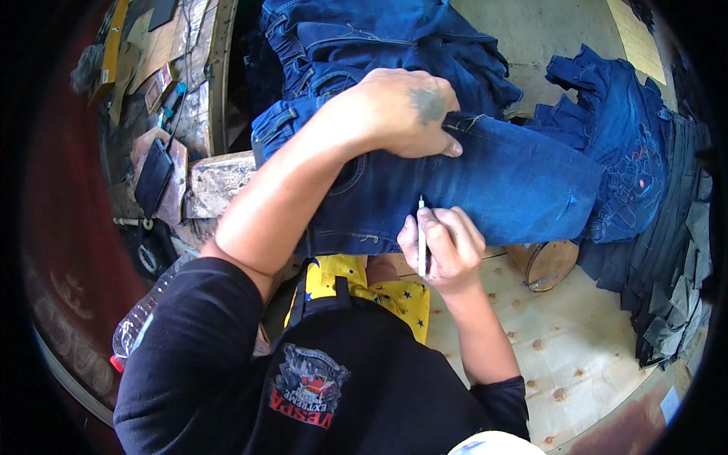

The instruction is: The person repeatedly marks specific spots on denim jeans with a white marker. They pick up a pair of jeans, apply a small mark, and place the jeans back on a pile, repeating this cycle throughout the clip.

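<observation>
A pair of blue jeans [523, 178] lies spread sideways before me, its leg pointing right and its waist on the left. My left hand [406, 110] reaches across to the far edge of the denim. Its thumb presses on the cloth while the bent fingers, partly hidden, grip that edge. Closer to me, my right hand [451, 246] pinches a slender white pen [422, 246] upright over the jeans. The pen's thin dark tip is at the denim surface; whether it touches I cannot tell.
More jeans [394, 42] are heaped at the far side, with others [633, 152] at the right beside dark folded cloth [671, 258]. A cluttered wooden bench [216, 182] holds a phone [154, 176] at left. Below the jeans are a round wooden piece [544, 264] and a plywood sheet [576, 341].
</observation>
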The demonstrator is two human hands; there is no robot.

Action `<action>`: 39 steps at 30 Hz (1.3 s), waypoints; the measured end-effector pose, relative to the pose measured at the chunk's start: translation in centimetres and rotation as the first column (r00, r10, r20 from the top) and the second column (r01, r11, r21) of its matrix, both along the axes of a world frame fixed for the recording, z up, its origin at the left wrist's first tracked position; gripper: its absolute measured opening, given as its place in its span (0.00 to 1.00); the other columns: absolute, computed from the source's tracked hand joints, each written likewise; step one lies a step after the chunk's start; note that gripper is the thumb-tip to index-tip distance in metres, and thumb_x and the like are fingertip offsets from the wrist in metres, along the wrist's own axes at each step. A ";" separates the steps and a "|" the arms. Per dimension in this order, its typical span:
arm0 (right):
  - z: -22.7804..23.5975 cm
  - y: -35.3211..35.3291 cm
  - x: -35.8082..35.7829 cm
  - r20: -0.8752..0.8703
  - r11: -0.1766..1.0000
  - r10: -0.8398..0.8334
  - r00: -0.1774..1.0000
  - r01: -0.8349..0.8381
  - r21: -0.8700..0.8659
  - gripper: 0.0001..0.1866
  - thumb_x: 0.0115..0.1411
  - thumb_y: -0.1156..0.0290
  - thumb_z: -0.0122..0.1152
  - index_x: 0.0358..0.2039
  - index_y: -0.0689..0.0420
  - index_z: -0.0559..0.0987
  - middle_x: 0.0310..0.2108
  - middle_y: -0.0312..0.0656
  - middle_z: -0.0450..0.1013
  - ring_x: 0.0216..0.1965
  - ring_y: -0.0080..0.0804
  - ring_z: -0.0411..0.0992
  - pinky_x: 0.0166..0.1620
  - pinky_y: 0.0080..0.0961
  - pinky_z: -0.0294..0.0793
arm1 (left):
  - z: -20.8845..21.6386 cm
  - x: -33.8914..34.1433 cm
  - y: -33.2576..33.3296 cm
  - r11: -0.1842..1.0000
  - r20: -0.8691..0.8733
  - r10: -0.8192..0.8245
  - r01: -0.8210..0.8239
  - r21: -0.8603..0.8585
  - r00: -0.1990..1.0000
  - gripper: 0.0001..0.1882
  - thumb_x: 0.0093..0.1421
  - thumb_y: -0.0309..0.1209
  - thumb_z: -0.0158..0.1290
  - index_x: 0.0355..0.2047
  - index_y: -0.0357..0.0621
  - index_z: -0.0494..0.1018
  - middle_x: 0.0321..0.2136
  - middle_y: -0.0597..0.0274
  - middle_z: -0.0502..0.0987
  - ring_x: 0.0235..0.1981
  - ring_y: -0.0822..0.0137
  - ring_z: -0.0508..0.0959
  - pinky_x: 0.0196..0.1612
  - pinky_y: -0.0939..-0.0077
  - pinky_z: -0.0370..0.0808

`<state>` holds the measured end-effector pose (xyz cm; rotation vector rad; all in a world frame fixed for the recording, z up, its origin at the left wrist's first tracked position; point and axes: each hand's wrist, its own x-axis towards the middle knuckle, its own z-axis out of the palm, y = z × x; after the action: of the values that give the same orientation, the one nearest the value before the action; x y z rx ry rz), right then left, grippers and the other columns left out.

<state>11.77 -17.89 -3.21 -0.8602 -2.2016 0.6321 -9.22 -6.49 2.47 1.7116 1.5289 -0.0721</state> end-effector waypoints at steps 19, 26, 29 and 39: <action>-1.8 6.7 -3.0 -0.044 0.985 -0.174 0.984 0.175 0.002 0.08 0.50 0.87 0.68 0.27 0.63 0.78 0.19 0.43 0.70 0.16 0.38 0.71 0.21 0.26 0.71 | -6.6 -0.5 0.5 0.871 0.165 0.104 -0.170 0.462 0.981 0.11 0.61 0.35 0.67 0.41 0.46 0.90 0.33 0.44 0.87 0.40 0.45 0.89 0.46 0.53 0.84; -1.8 6.3 -3.1 -0.171 0.981 -0.177 0.969 0.187 0.044 0.08 0.49 0.86 0.69 0.27 0.63 0.77 0.20 0.45 0.72 0.16 0.38 0.73 0.22 0.27 0.73 | -6.7 -0.7 0.6 0.873 0.207 0.112 -0.196 0.446 0.972 0.12 0.61 0.37 0.68 0.40 0.44 0.90 0.33 0.43 0.87 0.40 0.46 0.89 0.45 0.54 0.85; -2.2 6.5 -3.2 -0.152 0.976 -0.193 0.969 0.205 0.068 0.08 0.49 0.86 0.69 0.28 0.63 0.79 0.20 0.46 0.73 0.17 0.38 0.73 0.23 0.27 0.74 | -6.4 -0.7 0.5 0.834 0.189 0.059 -0.153 0.531 0.980 0.12 0.61 0.37 0.68 0.39 0.44 0.90 0.32 0.42 0.87 0.39 0.45 0.89 0.44 0.53 0.85; -1.4 6.5 -3.1 -0.088 0.969 -0.248 0.965 0.249 -0.001 0.09 0.49 0.88 0.67 0.26 0.63 0.77 0.18 0.44 0.69 0.15 0.37 0.70 0.22 0.28 0.71 | -5.1 -0.8 0.8 0.910 0.279 0.098 -0.199 0.363 0.955 0.11 0.64 0.33 0.64 0.33 0.35 0.85 0.28 0.35 0.82 0.35 0.36 0.86 0.40 0.49 0.83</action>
<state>8.66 -11.37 -4.64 -1.0624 -1.9764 0.5249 -10.00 -5.71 -2.68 1.8102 1.5415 0.5480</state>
